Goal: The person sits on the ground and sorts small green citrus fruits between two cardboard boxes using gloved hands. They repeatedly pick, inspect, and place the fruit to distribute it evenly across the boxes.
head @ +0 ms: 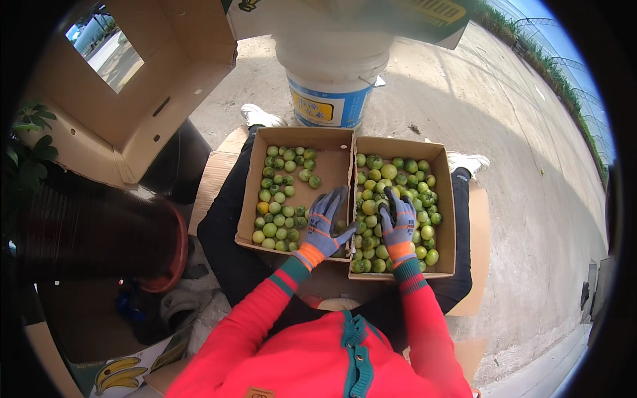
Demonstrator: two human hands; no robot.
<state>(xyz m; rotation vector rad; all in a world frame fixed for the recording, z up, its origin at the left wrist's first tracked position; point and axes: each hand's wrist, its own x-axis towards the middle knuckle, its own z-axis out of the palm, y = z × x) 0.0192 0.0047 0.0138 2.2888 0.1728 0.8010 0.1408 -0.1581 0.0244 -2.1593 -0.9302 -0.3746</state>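
Two open cardboard boxes stand side by side between my legs. The left cardboard box [298, 133] holds green tomatoes [269, 229] mostly along its left side, with one orange-yellow tomato [262, 207] among them and bare cardboard at its upper right. My left hand [326, 224], in a grey and orange work glove, is over this box's right part, thumb apart from the fingers; what lies under the palm is hidden. The right cardboard box [446, 214] is fuller, with green and yellowish tomatoes [388, 171]. My right hand [398, 216], gloved alike, reaches down among them, fingertips at the tomatoes; whether it grips one is unclear.
A white plastic bucket [328, 94] stands beyond the boxes, with a printed carton [438, 25] above. At left are a large open carton [184, 84], a dark container and a reddish-brown plant pot [176, 244]. Flattened cardboard [214, 179] lies under my legs.
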